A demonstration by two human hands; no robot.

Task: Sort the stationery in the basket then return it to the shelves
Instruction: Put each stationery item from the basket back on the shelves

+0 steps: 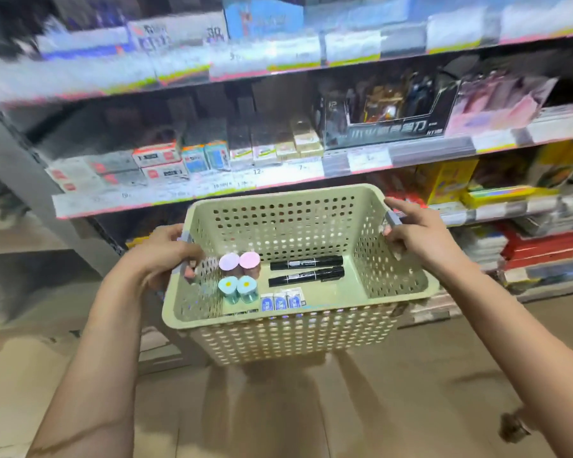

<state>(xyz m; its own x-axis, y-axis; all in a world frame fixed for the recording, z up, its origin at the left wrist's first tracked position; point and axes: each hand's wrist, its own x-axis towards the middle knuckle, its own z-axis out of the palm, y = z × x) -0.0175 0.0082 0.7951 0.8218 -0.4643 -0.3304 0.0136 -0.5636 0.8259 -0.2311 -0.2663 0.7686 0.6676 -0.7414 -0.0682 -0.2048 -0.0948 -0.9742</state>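
both hands are clamped on the basket (pixel 288 328): the left hand (pixel 166 251) wraps the grey handle on its left rim with fingers curled inside the wall, and the right hand (pixel 417 236) grips the handle on the right rim, forefinger stretched along the edge. held at both ends like this, the basket rides roughly level, which keeps the contents from sliding out of their groups.

inside, the stationery already lies sorted by kind. two pink-topped pots (pixel 239 262) stand side by side near the left wall, two teal pots (pixel 237 288) just in front of them, two black markers (pixel 306 269) lie parallel across the middle, and three small blue-and-white packets (pixel 281 300) sit in a row by the near wall. the right half of the floor is bare.

the basket hangs in the air in front of the shelves (pixel 354 163), its far rim close to the price-strip edge of a lower shelf but seemingly not touching. the shelves look packed with boxes, though blur hides detail, so free slots are hard to pick out. below and towards the person, the floor (pixel 311 418) is open. judging by the layout, sorting is done and one hand will need freeing to start putting things back.
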